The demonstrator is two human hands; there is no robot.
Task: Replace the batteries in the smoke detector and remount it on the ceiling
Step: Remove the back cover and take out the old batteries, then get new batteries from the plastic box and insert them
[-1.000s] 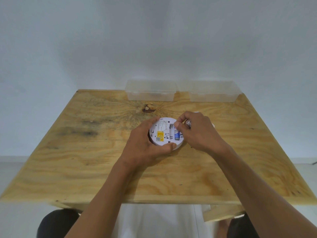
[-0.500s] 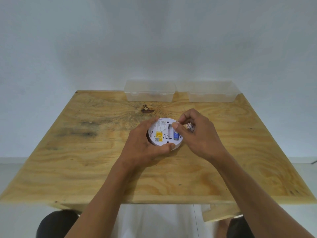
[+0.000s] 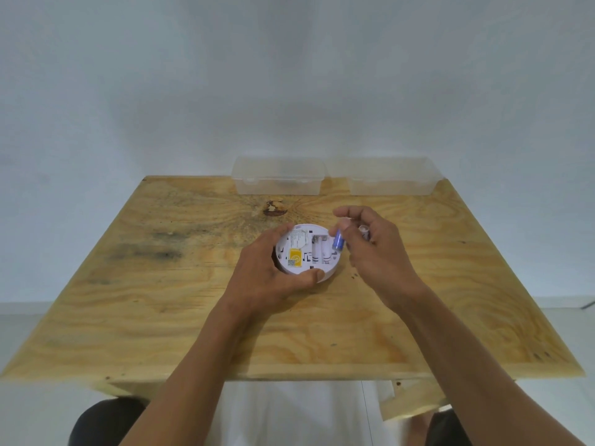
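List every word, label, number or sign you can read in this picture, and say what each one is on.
No text can be read here.
Yellow sticker on the smoke detector: carries a small square code and a round mark, too small to read.
White printed label above it: fine print, blurred.
Blue battery in the right hand: no legible brand.
Clear boxes: no writing shows.

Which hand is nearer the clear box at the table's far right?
Right. The right hand, pinching a blue battery, is just in front of the clear box; the left hand grips the smoke detector, farther left.
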